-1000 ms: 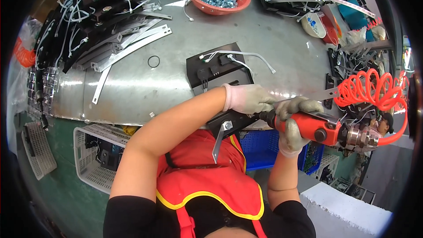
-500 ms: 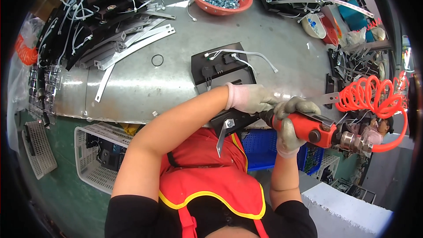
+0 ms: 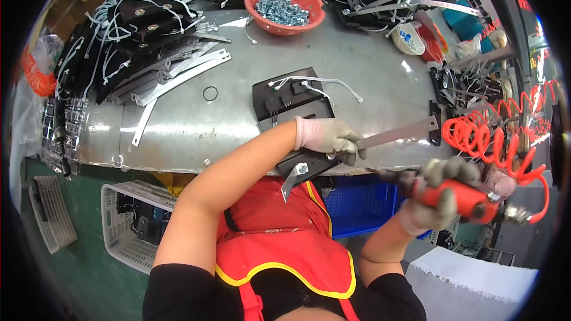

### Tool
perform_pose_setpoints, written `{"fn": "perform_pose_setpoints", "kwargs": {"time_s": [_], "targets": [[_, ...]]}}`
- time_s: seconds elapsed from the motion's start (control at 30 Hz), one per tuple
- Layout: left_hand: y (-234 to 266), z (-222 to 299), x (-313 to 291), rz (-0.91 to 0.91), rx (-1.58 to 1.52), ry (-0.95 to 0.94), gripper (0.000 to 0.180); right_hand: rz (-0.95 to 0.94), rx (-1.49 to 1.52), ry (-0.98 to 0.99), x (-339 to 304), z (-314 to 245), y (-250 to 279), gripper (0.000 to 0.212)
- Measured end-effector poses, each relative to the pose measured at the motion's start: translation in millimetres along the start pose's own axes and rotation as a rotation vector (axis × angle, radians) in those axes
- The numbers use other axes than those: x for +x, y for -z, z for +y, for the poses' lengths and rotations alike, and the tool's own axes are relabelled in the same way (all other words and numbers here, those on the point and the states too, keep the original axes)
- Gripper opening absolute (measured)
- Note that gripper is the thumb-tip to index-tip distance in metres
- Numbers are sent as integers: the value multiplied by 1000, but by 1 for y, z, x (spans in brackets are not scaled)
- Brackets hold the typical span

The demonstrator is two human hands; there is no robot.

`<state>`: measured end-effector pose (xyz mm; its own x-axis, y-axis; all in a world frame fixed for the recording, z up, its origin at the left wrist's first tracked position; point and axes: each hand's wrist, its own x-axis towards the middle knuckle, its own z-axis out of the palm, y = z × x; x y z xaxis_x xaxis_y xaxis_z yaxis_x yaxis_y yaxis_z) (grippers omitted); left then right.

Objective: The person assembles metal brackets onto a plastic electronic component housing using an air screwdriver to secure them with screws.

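My right hand [image 3: 440, 193] is wrapped round a red pneumatic screwdriver [image 3: 470, 202], which is blurred and held off the table's right front edge. A coiled red air hose [image 3: 476, 137] runs from its rear. The fingers of my left hand [image 3: 330, 137] are closed at the near end of a flat grey metal strip [image 3: 398, 133], by the front part of a black metal panel [image 3: 318, 167]. A bent metal bracket [image 3: 291, 179] with a bolt [image 3: 301, 168] is fixed at that panel's front. White cables [image 3: 321, 81] lie over its far part; my left wrist hides its middle.
A red plastic bowl [image 3: 318, 21] of bolts stands at the back. Grey strips [image 3: 184, 77] and black panels with cables [image 3: 148, 15] pile up at the left. A black ring [image 3: 210, 93] lies on the metal table [image 3: 178, 122]. Below are a white crate [image 3: 110, 220] and blue bin [image 3: 363, 205].
My right hand has drawn the screwdriver away from the panel, to the right and down. The grey strip now shows clear of the tool. My left hand stays at the panel.
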<state>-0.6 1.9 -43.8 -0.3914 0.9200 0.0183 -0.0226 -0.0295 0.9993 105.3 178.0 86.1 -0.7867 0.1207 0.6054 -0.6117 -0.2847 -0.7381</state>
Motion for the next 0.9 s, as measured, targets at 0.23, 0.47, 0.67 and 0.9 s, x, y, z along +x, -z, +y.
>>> {"fn": "perform_pose_setpoints", "kwargs": {"time_s": [0.23,0.47,0.67,0.9], "targets": [[17,26,-36,500,-96,-450,51,56,-1009,-498,46,43,97,29],[-60,20,-126,1273,198,-228,34,-292,-1411,-530,32,122,153,57],[-126,3,-133,1064,228,-112,38,-431,-1748,-250,35,97,128,75],[-125,5,-112,933,215,-240,12,-464,-450,-327,45,33,41,40]]}}
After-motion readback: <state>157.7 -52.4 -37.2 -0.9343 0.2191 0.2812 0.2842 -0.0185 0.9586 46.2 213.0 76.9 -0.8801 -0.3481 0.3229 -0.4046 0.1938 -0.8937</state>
